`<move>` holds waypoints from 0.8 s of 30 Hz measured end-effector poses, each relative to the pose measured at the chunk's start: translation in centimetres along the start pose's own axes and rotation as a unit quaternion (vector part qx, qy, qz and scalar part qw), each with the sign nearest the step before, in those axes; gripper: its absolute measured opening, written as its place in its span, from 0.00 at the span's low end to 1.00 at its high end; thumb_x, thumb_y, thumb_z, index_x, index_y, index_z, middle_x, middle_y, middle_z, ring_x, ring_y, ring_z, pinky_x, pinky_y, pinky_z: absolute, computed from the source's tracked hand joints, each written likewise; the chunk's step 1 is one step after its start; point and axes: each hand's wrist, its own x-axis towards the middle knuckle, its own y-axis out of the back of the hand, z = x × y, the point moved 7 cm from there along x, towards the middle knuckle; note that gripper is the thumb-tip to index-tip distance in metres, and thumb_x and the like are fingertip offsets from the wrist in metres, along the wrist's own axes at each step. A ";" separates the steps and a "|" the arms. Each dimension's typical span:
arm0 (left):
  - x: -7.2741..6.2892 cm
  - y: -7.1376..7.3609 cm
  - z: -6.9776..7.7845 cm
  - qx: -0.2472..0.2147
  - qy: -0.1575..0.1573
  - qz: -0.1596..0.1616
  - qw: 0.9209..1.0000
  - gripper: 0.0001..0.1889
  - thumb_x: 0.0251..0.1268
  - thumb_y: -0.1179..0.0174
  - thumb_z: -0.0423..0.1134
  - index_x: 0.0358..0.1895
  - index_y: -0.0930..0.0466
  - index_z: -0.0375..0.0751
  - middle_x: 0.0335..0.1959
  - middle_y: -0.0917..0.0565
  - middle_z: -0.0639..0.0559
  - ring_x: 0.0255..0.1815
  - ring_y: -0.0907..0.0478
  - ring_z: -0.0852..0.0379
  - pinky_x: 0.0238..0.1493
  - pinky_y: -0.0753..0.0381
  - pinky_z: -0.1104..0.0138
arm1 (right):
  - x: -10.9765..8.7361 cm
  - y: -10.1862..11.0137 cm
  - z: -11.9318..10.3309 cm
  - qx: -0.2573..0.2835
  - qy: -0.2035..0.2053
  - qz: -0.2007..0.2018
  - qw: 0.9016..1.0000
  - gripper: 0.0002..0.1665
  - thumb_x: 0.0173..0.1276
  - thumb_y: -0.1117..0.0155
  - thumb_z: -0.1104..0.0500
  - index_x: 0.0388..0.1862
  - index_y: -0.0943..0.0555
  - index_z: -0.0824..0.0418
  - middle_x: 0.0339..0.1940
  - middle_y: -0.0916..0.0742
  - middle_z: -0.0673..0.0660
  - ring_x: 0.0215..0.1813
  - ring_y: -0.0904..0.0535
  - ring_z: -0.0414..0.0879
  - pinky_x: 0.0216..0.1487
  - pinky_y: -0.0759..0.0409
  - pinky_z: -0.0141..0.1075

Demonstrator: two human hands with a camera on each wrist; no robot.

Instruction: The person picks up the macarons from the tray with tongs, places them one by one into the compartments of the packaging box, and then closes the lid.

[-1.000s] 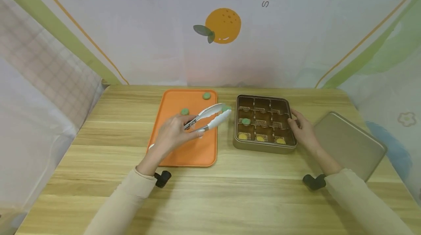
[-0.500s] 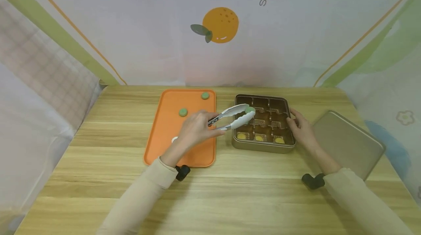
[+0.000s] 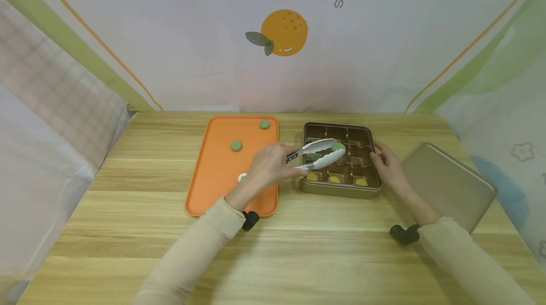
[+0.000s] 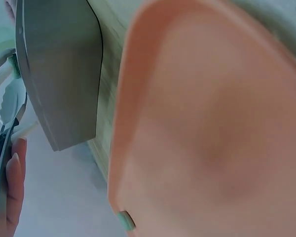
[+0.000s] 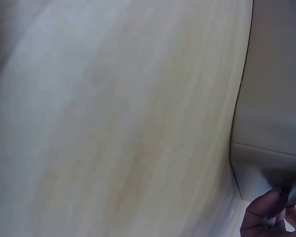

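Note:
My left hand (image 3: 271,166) grips a pair of tongs (image 3: 328,159) with white scalloped tips, reaching over the tin box (image 3: 341,192). Between the tips is a round green cookie (image 3: 338,146), over the middle row of the divided brown insert. Another green cookie (image 3: 315,157) lies in the middle row's left compartment, partly framed by the tong arms. Yellow cookies (image 3: 334,179) sit in the front row. My right hand (image 3: 389,167) holds the box's right side, thumb at the rim; in the right wrist view its fingers (image 5: 262,210) are against the wall.
An orange tray (image 3: 217,177) lies left of the box, bearing green cookies (image 3: 236,145) at its middle and back right. To the right, a flat metal lid (image 3: 448,186) rests on the wooden table (image 3: 332,248). A printed curtain (image 3: 362,58) hangs behind.
My left hand has carried the tongs and the pinched green cookie rightward, from beside the tray to over the box's middle row. My right hand stays on the box.

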 end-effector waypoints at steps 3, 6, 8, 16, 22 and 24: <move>0.2 -0.2 0.3 0.002 -0.003 -0.006 1.000 0.32 0.47 0.29 0.54 0.58 0.22 0.48 0.19 0.39 0.55 0.20 0.46 0.60 0.18 0.49 0.70 | 0.1 0.0 0.0 0.000 0.004 0.005 1.000 0.32 0.77 0.60 0.52 0.73 0.46 0.68 0.43 0.20 0.73 0.42 0.21 0.62 0.40 0.21 0.47; 0.4 -0.4 0.5 0.010 -0.006 -0.011 1.000 0.31 0.47 0.29 0.54 0.58 0.22 0.48 0.20 0.38 0.55 0.20 0.45 0.60 0.18 0.48 0.71 | 0.1 0.1 0.0 0.002 0.007 0.009 1.000 0.31 0.77 0.60 0.53 0.73 0.45 0.68 0.42 0.20 0.73 0.42 0.21 0.62 0.38 0.21 0.45; 0.6 -0.5 0.6 0.017 -0.009 -0.014 1.000 0.31 0.47 0.29 0.55 0.58 0.21 0.48 0.21 0.36 0.55 0.21 0.43 0.61 0.18 0.47 0.71 | 0.2 0.0 0.0 0.002 0.006 0.008 1.000 0.31 0.77 0.60 0.53 0.73 0.45 0.68 0.42 0.20 0.73 0.42 0.21 0.63 0.39 0.21 0.45; 1.0 -0.7 1.3 0.038 -0.020 -0.017 0.999 0.30 0.46 0.29 0.55 0.55 0.20 0.47 0.24 0.28 0.54 0.22 0.40 0.61 0.19 0.44 0.72 | 0.1 0.0 0.0 0.002 0.006 0.006 1.000 0.31 0.77 0.61 0.53 0.73 0.46 0.68 0.43 0.21 0.74 0.43 0.22 0.64 0.42 0.22 0.52; 1.1 -0.8 1.6 0.038 -0.013 -0.028 0.999 0.31 0.47 0.29 0.54 0.56 0.20 0.44 0.24 0.28 0.54 0.22 0.39 0.60 0.19 0.44 0.72 | 0.0 0.0 0.1 -0.001 0.008 0.008 1.000 0.31 0.77 0.61 0.52 0.73 0.46 0.68 0.43 0.21 0.74 0.44 0.22 0.64 0.42 0.22 0.53; 1.1 -0.9 1.7 0.042 -0.010 -0.031 0.999 0.31 0.48 0.29 0.54 0.56 0.20 0.43 0.24 0.29 0.54 0.23 0.39 0.60 0.18 0.44 0.72 | 0.0 0.0 0.1 -0.001 0.007 0.006 1.000 0.32 0.77 0.61 0.52 0.73 0.46 0.68 0.43 0.21 0.74 0.44 0.22 0.64 0.42 0.22 0.53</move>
